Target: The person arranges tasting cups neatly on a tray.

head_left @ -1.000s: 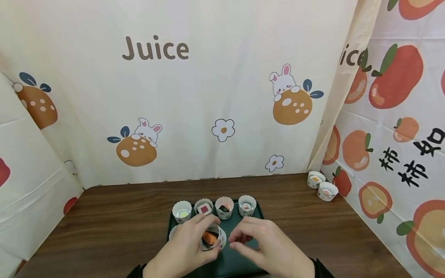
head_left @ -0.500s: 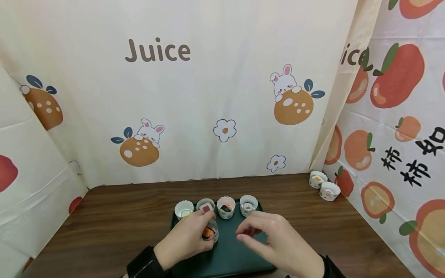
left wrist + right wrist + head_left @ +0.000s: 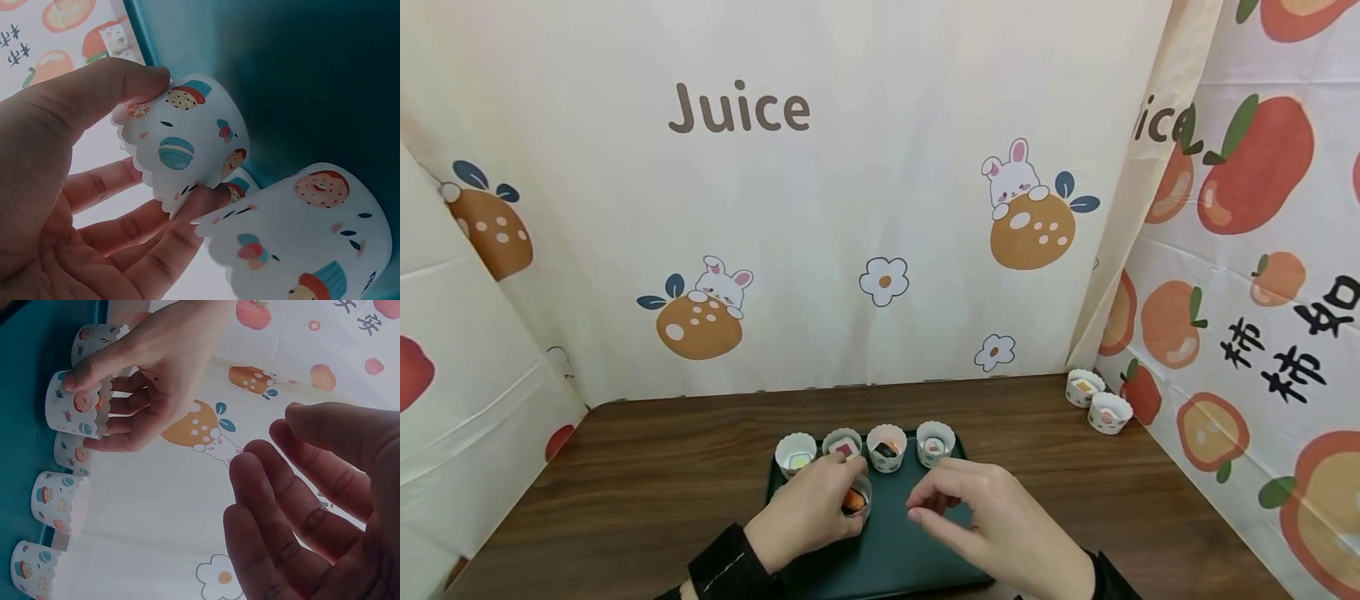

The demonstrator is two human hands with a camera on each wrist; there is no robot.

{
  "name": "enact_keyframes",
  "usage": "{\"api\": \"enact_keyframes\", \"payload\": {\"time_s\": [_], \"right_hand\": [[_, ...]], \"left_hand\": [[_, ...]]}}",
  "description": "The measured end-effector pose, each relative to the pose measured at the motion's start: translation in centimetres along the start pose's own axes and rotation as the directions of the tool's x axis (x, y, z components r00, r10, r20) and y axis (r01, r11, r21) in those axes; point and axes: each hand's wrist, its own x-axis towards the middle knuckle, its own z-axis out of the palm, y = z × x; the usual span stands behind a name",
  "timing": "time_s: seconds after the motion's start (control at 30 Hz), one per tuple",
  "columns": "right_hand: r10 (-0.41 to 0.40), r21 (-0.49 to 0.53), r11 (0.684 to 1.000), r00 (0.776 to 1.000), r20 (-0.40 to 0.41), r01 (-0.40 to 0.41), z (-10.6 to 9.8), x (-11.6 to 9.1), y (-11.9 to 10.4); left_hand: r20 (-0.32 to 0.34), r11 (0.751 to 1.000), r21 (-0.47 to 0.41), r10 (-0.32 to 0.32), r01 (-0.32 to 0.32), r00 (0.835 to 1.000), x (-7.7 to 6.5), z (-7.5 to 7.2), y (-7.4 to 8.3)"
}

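Note:
My left hand (image 3: 811,510) grips a white paper baking cup (image 3: 194,134) by its sides, thumb on one side and fingers on the other. Inside the cup lies an orange toy-like sushi piece (image 3: 853,502) with a dark band. The cup is at the tray's left-middle, its base on or just over the dark green tray (image 3: 898,554); I cannot tell which. Close beside it is another patterned cup (image 3: 306,234), mostly hidden behind my left hand in the head view. My right hand (image 3: 973,518) hovers above the tray's right side, fingers loosely bent, holding nothing.
Along the tray's back edge stand several cups, including one with a yellow-green piece (image 3: 795,455) and one with a rolled white piece (image 3: 936,444). Two more cups (image 3: 1108,413) sit on the brown table (image 3: 685,467) at far right. Printed cloth (image 3: 925,208) hangs behind.
My left hand has carried the sushi cup slightly left on the tray and now keeps it there. My right hand has drawn a little to the right, away from the cup.

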Motion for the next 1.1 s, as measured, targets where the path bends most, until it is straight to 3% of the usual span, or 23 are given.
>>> {"api": "enact_keyframes", "payload": {"time_s": [0.43, 0.73, 1.1], "right_hand": [[-0.038, 0.019, 0.999, 0.999, -0.034, 0.039, 0.4, -0.01, -0.08], [-0.031, 0.026, 0.999, 0.999, -0.028, 0.032, 0.46, 0.05, -0.03], [-0.053, 0.009, 0.999, 0.998, -0.033, 0.054, 0.7, 0.12, 0.18]], "left_hand": [[-0.001, 0.998, 0.048, -0.034, 0.034, 0.999, 0.09, 0.56, -0.38], [-0.018, 0.999, 0.034, -0.037, 0.038, 0.999, -0.19, 0.5, -0.44], [-0.067, 1.0, 0.023, -0.008, 0.009, 0.998, -0.63, 0.08, -0.29]]}}
